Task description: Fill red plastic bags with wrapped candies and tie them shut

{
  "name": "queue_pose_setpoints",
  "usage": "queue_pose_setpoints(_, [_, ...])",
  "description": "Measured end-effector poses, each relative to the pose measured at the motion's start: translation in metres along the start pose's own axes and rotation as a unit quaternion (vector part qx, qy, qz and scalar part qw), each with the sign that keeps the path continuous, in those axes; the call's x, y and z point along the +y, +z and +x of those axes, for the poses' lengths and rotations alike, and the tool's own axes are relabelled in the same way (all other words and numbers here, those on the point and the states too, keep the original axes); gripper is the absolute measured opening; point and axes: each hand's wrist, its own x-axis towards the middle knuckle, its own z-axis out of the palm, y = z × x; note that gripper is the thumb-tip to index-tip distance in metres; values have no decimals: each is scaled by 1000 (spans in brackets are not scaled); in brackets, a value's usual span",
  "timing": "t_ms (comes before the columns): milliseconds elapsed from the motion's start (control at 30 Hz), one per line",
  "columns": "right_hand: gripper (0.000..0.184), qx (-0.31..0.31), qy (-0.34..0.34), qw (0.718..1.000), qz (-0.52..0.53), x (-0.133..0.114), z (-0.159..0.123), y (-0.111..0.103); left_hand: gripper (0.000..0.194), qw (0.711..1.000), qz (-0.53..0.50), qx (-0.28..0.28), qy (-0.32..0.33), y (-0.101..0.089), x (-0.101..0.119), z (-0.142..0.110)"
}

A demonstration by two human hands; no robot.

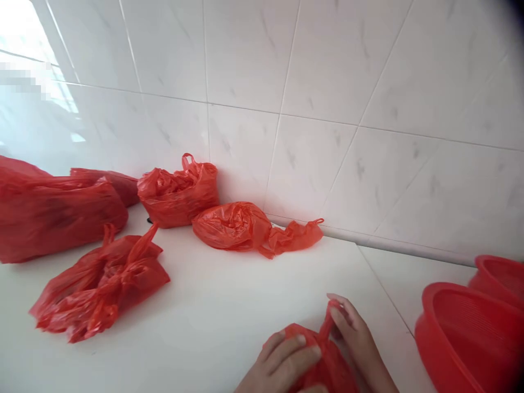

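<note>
Right hand [357, 332] pinches the narrow neck of a thin red plastic bag [333, 368] at five o'clock, over the flat white table [196, 327]; left hand [282, 363] curves over its side, fingers slightly apart, its grip I can't tell. A hard tug there could split the film. At eight lies a knotted red plastic bag [106, 284]; at four, a round red plastic basket [429, 346].
</note>
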Motion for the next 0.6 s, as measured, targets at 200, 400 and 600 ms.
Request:
queue_pose_setpoints(200, [37,-138,-5,988,-73,-10,-19,23,44,989,92,-110,-29,-5,-5,14])
queue_pose_setpoints(400, [46,-149,48,988,2,-4,-23,30,9,971,-65,-129,-192,-52,-11,11])
queue_pose_setpoints(600, [42,-104,56,992,-36,12,-15,30,23,916,-24,92,-389,-148,-36,-14])
